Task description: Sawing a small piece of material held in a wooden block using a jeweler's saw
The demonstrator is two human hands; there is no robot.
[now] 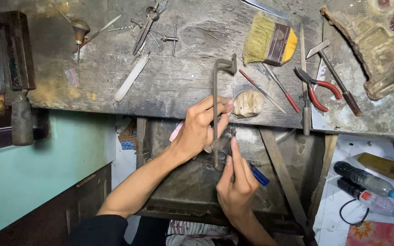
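A dark metal saw frame [215, 91] stands upright over the front edge of a worn wooden workbench [169, 86]. My left hand [200, 127] grips its long back bar, fingers wrapped round it. Below it, my right hand [236, 182] pinches at the frame's lower clamp [224, 139] with thumb and forefinger. A thin blade or wire runs up from there, barely visible. A small wooden bench peg [248, 104] juts out just right of the frame. Under both hands lies a dark metal tray [179, 191].
On the bench lie a yellow-handled brush [270, 42], red-handled pliers [317, 89], a small hammer [336, 75], scissors [148, 25], a flat file [131, 78], a graver [80, 31] and loose nails. A vise [12, 68] sits left. Two plastic bottles [365, 184] lie on the floor right.
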